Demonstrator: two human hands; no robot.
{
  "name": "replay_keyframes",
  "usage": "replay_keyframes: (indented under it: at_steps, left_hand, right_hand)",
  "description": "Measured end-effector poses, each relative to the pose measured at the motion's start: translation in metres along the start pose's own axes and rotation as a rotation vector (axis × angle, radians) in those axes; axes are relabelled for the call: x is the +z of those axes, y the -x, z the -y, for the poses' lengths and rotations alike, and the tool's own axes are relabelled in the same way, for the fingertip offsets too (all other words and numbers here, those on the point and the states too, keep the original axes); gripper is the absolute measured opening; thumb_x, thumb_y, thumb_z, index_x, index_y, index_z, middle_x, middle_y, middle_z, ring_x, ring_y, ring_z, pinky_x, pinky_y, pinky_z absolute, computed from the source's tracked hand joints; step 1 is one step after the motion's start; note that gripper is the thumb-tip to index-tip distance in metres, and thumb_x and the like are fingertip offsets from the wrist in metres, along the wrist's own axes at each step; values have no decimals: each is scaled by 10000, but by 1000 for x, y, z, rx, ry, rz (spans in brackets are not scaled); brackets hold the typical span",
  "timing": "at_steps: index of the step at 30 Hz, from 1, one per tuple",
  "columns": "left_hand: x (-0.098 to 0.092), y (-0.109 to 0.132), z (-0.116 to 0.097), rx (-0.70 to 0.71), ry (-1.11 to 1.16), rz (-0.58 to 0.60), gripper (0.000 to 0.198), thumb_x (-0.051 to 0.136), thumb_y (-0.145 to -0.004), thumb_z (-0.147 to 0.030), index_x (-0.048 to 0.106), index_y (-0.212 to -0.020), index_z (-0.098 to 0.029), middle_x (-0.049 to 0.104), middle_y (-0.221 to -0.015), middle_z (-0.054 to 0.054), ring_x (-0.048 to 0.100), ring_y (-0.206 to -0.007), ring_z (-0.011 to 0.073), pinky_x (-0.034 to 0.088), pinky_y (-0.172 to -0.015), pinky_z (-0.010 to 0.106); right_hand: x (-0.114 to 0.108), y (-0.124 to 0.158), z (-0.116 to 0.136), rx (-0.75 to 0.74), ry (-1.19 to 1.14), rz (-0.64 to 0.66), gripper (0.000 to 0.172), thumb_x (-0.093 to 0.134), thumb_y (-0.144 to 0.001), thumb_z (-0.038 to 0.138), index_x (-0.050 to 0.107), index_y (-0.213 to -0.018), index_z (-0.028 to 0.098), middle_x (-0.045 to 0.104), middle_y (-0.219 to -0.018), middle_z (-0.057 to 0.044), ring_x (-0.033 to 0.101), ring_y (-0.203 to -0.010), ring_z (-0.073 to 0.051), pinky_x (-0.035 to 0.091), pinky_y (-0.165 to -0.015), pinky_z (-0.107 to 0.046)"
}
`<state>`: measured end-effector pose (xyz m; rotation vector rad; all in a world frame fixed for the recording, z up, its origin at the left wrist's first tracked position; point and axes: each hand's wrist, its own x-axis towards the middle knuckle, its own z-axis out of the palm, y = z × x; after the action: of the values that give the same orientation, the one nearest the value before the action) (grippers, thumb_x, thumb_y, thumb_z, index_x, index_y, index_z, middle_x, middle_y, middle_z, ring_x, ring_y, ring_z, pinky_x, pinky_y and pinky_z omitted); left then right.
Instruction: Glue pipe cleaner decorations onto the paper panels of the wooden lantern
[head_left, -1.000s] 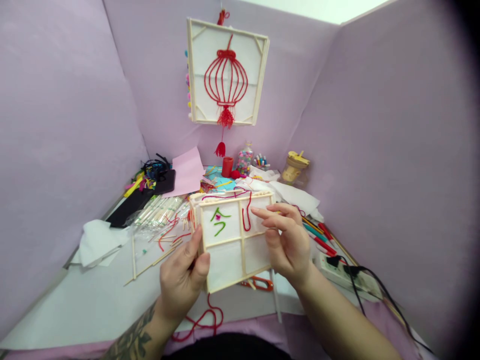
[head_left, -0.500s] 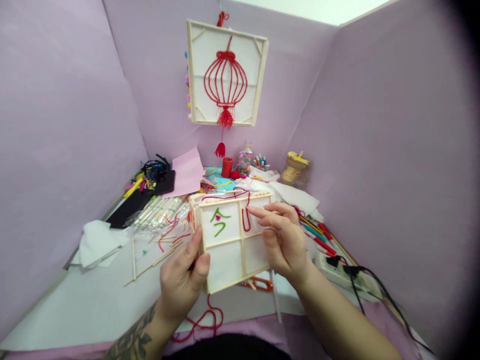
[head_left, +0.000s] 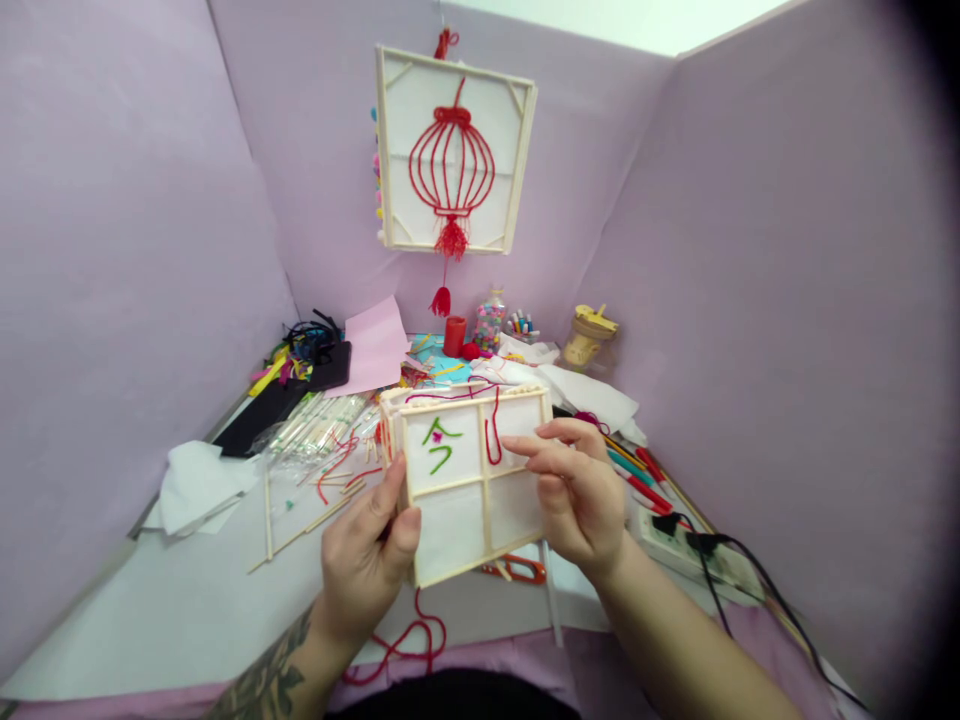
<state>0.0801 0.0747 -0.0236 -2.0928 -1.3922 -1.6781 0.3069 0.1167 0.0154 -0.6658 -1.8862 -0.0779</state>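
Note:
My left hand grips the left edge of a pale stick-framed box, tilted towards me. Sticks divide its white front into four panes. Green strokes with a small magenta piece lie in the upper left pane. Dark red yarn curves in a U shape in the upper right pane and runs up over the top edge. My right hand is beside that pane, fingers apart, its index fingertip near the yarn; it holds nothing visible. Whether the fingertip touches the pane is unclear.
A framed panel with a red yarn lantern hangs ahead. Behind the box stand a red cup and a jar of pompoms. Markers and a power strip lie right, an orange cutter below, loose red yarn in front.
My right hand has moved slightly right and down, its index fingertip shifting from the top of the U-shaped yarn to its right side. My left hand still grips the box.

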Motion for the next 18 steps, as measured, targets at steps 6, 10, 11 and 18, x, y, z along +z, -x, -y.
replay_keyframes:
  at_steps: [6,10,11,18]
  left_hand:
    - [0,-2,-2,7,10,-8,467,551,-909,-259,521,-1372,-205,755,-985,66,701,-756,127,537,-692,179]
    - [0,-3,-3,-2,21,-5,478,546,-913,-265,501,-1386,-217,755,-963,62,695,-735,125,536,-675,180]
    - [0,-2,-3,-1,26,-4,482,546,-913,-268,495,-1390,-220,754,-960,62,693,-733,126,536,-673,181]
    - [1,-3,-3,-9,33,-3,502,546,-914,-254,463,-1409,-250,746,-928,48,678,-711,115,532,-664,180]
  right_hand:
    - [-2,8,0,-41,10,-8,196,492,-801,107,581,-932,223,729,-1003,-63,558,-974,-258,471,-827,-459]
    - [-1,11,-1,-62,20,4,188,494,-798,111,586,-924,216,730,-1014,-69,560,-1009,-269,455,-848,-479]
    - [-1,12,-2,-63,28,20,185,493,-799,112,586,-922,215,731,-1015,-67,562,-1018,-272,448,-851,-481]
    - [-4,17,-2,-92,23,-32,146,466,-815,128,569,-864,219,740,-957,-61,578,-993,-269,441,-816,-471]
